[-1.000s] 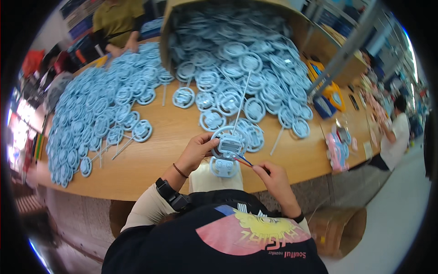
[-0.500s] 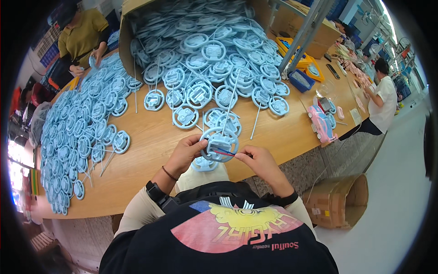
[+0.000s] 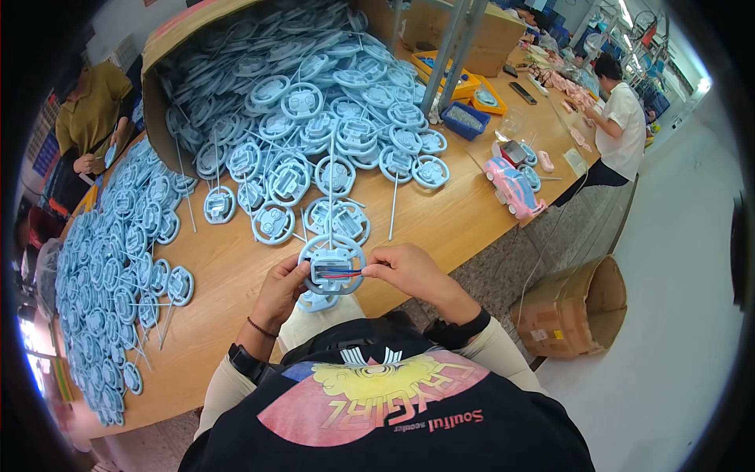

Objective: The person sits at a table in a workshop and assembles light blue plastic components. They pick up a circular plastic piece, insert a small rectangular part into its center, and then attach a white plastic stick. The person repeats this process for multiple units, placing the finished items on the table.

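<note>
A light blue toy steering wheel [image 3: 334, 256] is held in front of me over the table's near edge, its open battery compartment facing up. My left hand [image 3: 277, 293] grips the left side of its rim, thumb on top. My right hand [image 3: 413, 271] pinches the ends of red and blue wires [image 3: 344, 274] that stretch out of the compartment past the right rim. Just below the held wheel, another light blue wheel [image 3: 318, 302] lies partly hidden. More wheels [image 3: 351, 222] lie on the table beyond it.
A large cardboard box [image 3: 169, 47] spills blue wheels across the table [image 3: 228, 315]; another heap [image 3: 118, 259] is at left. To the right stand a pink toy car [image 3: 513, 187] and a blue bin [image 3: 465, 120]. An open carton [image 3: 570, 307] sits on the floor. Two people work nearby.
The whole view has swung, so the table and box sit further left. The held wheel looks more level, and my right hand still pinches the wires beside it.
</note>
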Motion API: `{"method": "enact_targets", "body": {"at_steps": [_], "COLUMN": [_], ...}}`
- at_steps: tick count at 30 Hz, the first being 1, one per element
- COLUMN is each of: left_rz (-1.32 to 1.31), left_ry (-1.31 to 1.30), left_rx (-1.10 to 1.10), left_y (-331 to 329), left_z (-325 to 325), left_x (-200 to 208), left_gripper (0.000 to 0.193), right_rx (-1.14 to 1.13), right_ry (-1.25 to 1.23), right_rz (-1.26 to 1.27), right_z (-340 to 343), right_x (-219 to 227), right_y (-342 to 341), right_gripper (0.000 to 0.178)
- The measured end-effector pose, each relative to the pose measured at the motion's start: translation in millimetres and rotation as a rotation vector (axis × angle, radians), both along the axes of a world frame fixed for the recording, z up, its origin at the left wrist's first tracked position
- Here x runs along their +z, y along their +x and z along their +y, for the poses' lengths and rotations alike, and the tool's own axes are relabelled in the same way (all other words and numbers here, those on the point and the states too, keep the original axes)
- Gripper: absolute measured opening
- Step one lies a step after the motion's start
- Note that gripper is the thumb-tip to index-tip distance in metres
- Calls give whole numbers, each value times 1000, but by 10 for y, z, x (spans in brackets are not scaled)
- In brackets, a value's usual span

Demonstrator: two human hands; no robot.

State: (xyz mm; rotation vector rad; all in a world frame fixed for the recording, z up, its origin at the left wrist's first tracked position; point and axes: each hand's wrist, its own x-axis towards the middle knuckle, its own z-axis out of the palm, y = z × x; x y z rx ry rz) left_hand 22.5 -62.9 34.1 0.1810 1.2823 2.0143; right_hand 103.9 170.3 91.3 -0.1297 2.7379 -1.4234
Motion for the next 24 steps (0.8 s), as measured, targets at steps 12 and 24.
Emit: {"method": "enact_targets", "body": {"at_steps": [12, 24], "left_rz": [-17, -20], "left_ry": [9, 28], "left_rx": [83, 21], "left_y": [17, -58], "left_z": [107, 118], "left_x": [29, 17], "left_gripper": [29, 30], "right_rx": [-103, -88], "right_ry": [-53, -92], "right_rz": [-38, -70], "right_z": [-62, 26], "right_x": [-128, -145], "right_y": [48, 14], "right_gripper": [21, 22]}}
